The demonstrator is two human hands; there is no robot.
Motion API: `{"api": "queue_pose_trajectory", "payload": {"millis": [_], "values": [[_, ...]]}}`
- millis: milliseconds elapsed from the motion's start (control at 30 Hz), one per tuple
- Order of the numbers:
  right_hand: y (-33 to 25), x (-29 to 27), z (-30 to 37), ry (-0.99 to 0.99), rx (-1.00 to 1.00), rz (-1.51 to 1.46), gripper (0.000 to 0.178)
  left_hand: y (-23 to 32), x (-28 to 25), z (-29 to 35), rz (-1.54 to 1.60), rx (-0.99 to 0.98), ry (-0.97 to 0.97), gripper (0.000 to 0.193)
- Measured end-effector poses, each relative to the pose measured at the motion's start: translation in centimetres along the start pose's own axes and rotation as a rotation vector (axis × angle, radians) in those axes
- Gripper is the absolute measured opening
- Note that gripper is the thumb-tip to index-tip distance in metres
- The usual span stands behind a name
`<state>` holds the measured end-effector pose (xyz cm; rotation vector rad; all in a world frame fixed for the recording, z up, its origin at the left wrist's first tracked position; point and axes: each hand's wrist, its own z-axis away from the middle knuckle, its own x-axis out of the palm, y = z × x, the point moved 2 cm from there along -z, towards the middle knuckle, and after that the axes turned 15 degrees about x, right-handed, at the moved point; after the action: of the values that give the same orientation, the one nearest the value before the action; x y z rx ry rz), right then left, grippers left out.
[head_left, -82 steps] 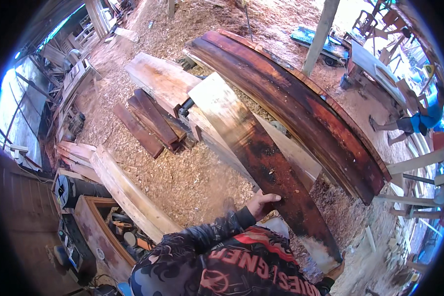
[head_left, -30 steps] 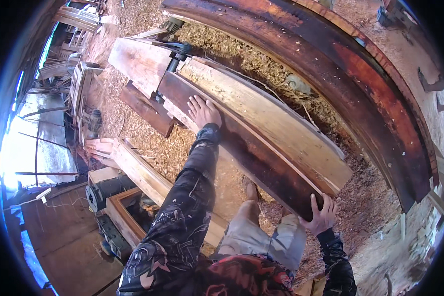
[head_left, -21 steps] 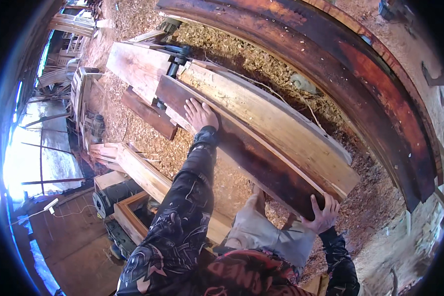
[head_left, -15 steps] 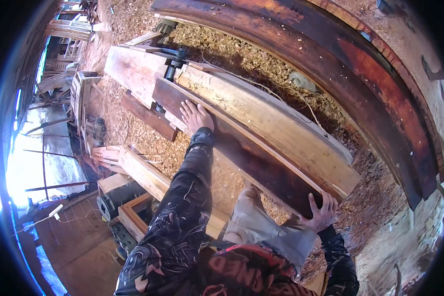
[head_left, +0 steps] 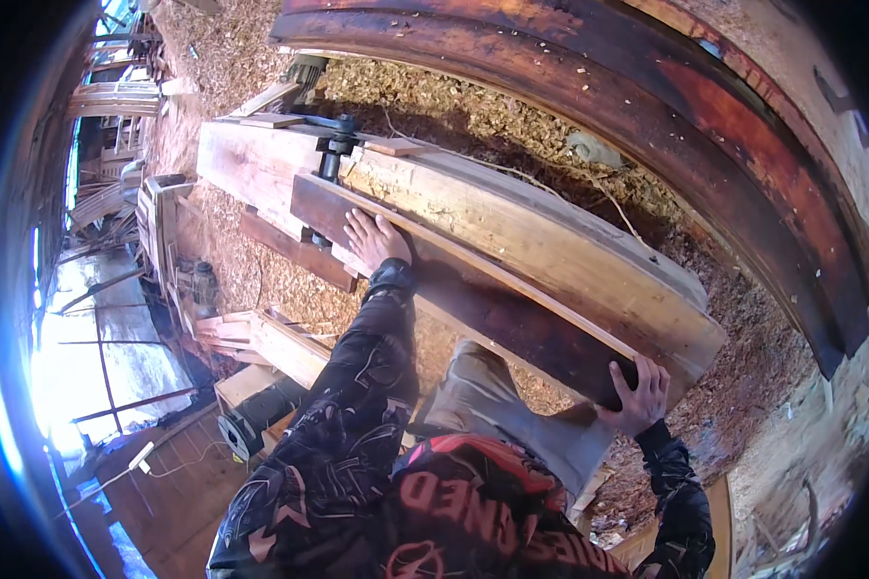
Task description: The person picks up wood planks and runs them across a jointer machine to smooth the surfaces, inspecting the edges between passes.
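A long dark-stained wooden board (head_left: 512, 314) lies slantwise along a pale timber bed (head_left: 521, 246). My left hand (head_left: 378, 241) rests flat on the board's far-left part, fingers spread. At the near right end my right hand (head_left: 639, 396) grips the board, thumb on the dark face and fingers over the edge. Just beyond my left hand, a dark metal shaft with a pulley (head_left: 333, 159) crosses the bed; the board's far end is beside it and covers part of it. A pale wooden slab (head_left: 246, 174) continues past the shaft.
Large curved reddish-brown timbers (head_left: 589, 96) stretch across the far right. A motor (head_left: 304, 77) sits behind the shaft amid wood shavings (head_left: 425, 96). Another dark plank (head_left: 294, 249) lies low at left. Near my left arm are a cylindrical motor (head_left: 256, 420) and a wooden frame (head_left: 270, 343).
The board and both hands have shifted slightly toward the far left along the bed. Both hands keep their contact with the board. The whole view has also tilted a little.
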<state>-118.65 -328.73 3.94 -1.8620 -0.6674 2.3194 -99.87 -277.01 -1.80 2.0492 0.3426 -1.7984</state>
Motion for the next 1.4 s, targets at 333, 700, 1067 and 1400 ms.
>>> {"api": "queue_pose_trajectory", "payload": {"millis": [333, 700, 1067, 1400], "values": [[-2.7, 0.8, -1.6, 0.006, 0.003, -0.005, 0.091, -2.6, 0.3, -2.2, -0.01, -0.018, 0.006, 0.063], [-5.0, 1.5, -3.4, 0.014, -0.016, -0.015, 0.097, -4.7, 0.7, -4.2, 0.005, -0.023, 0.021, 0.062], [-6.7, 2.5, -4.7, -0.002, 0.002, -0.003, 0.097, -6.8, 1.0, -6.2, 0.011, -0.001, 0.039, 0.061], [-8.4, 3.3, -5.8, -0.026, 0.014, -0.01, 0.098, -8.3, 1.2, -7.7, 0.005, -0.015, 0.031, 0.061]]}}
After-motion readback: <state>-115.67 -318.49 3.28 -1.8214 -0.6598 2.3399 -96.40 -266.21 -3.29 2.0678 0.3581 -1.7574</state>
